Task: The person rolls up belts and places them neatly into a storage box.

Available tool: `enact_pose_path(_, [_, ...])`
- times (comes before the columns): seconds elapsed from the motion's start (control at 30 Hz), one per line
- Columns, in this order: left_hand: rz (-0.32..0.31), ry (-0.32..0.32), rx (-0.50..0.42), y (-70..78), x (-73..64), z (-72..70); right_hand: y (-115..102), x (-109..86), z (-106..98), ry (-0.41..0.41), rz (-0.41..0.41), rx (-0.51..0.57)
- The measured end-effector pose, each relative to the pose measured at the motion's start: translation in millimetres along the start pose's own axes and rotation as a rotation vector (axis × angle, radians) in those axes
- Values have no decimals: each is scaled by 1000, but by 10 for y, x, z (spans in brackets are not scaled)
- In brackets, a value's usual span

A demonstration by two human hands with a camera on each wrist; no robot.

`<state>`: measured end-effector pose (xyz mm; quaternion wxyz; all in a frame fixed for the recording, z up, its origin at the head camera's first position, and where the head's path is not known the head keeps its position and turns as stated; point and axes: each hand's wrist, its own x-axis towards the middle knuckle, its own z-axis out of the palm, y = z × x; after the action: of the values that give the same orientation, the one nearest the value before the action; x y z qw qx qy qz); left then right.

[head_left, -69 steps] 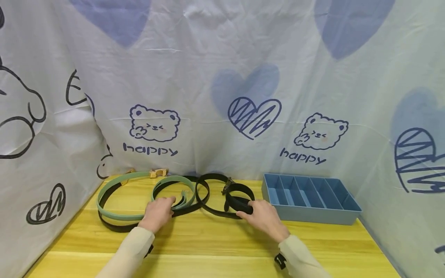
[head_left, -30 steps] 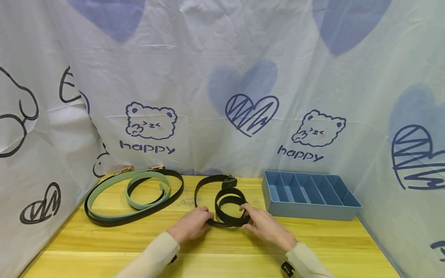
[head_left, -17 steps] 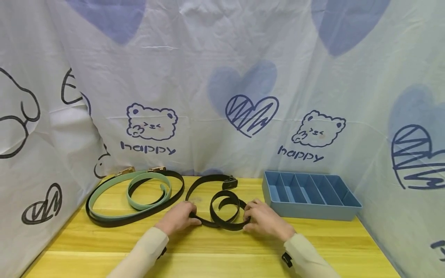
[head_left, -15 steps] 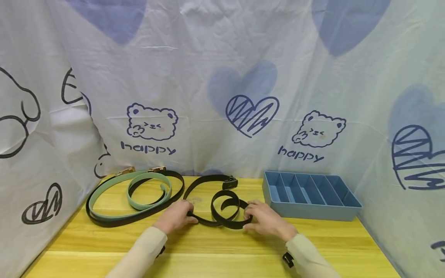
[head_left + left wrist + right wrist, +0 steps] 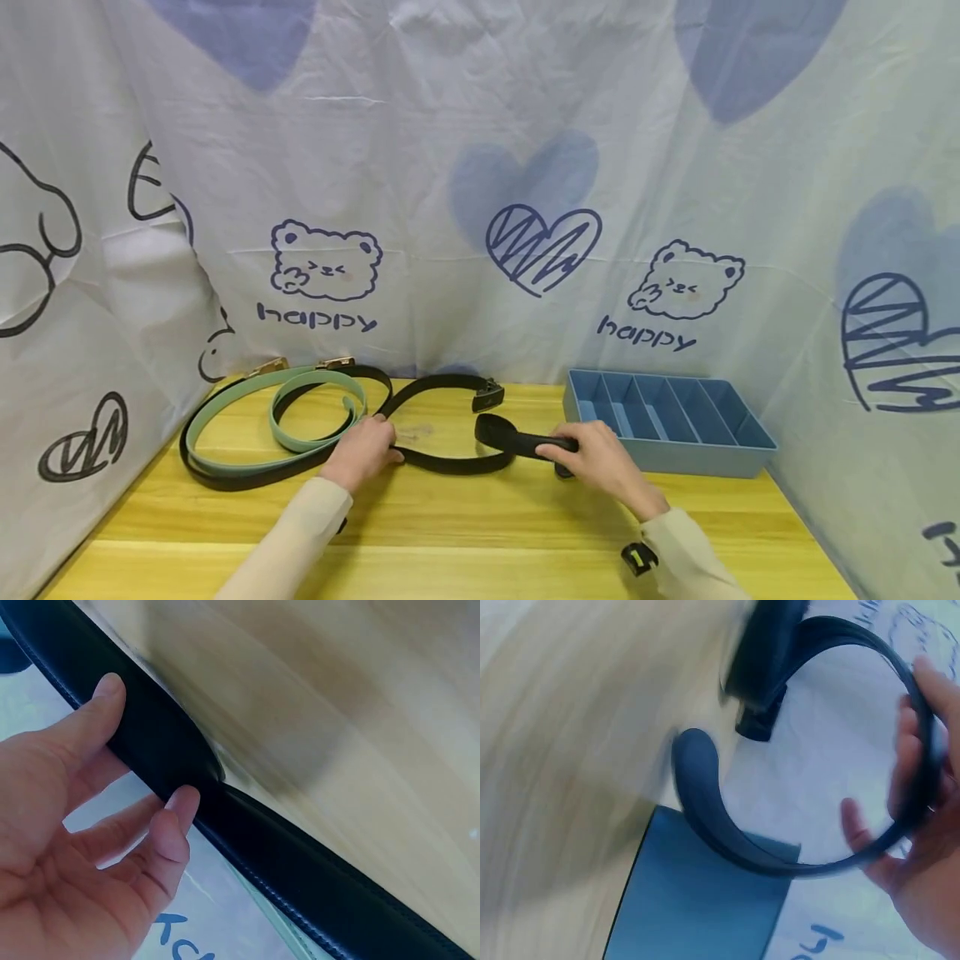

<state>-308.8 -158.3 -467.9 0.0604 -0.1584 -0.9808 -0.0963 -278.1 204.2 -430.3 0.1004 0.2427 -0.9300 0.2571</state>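
A black belt [image 5: 457,464] lies in a loop on the wooden table, its dark buckle [image 5: 488,396] at the back. At the loop's left side my left hand [image 5: 363,454] holds the strap; in the left wrist view the thumb lies on the black strap [image 5: 154,720] and a curled fingertip touches its edge. My right hand [image 5: 600,462] grips the belt near its free end, raised off the table. The right wrist view shows this curved strap [image 5: 742,851] running through the right hand [image 5: 930,817], partly blurred.
Green and black strap [image 5: 247,462] with gold buckles [image 5: 335,363] lies coiled at the left, close to my left hand. A blue divided tray [image 5: 675,457] stands at the back right, beside my right hand. A printed curtain [image 5: 435,208] hangs behind the table [image 5: 442,542].
My left hand has moved left, away from the right one, drawing the black belt's loop wider. My right hand has moved right and lifted the coiled end, which is now partly unrolled.
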Motion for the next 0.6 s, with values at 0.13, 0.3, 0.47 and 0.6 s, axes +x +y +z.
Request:
enact_pose_path(0.13, [18,-5,21,-25,1,29,7,-5,-17,137,77,142])
enact_pose_path(0.3, [81,-18,44,30,-36,67,-73,24,43,101,132,350])
enact_pose_path(0.47, [98,-68,-14,121,-88,71,-167,127,84,32,155,585])
enact_pose_path(0.6, [99,-84,9,167,-137,63,-204,225,100,73,245,872])
